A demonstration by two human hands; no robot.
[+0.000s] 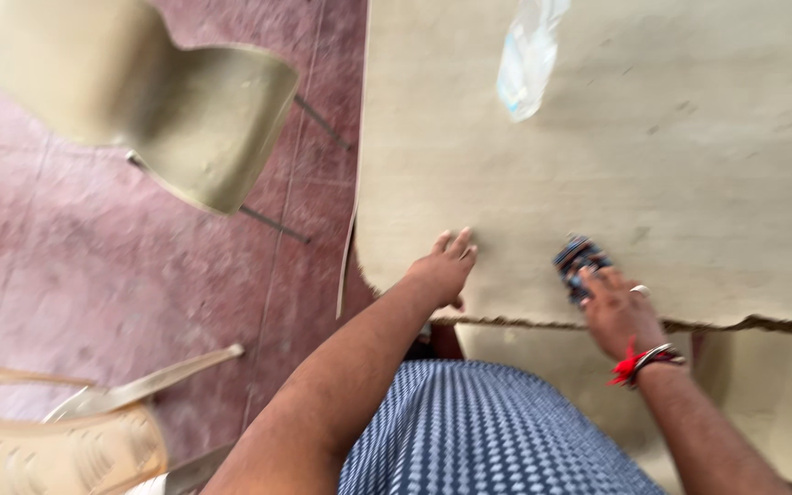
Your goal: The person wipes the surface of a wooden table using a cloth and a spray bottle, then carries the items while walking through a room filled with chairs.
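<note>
Blue checked cloth [478, 431] nearest. L hand [444, 268]: flat on table [689, 183] near its edge, holds nothing. R hand [618, 312]: fingers over small dark object [579, 261] on table; grip can't tell. Far: clear plastic bag [529, 55]; beige chair [139, 92] at left.

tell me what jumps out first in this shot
Two hands reach onto a worn beige table: the left hand lies flat near its frayed front edge, while the right hand, wearing a ring and red wrist thread, touches a small dark patterned object. A clear plastic bag lies farther back, and a beige plastic chair stands on the reddish floor to the left.
</note>
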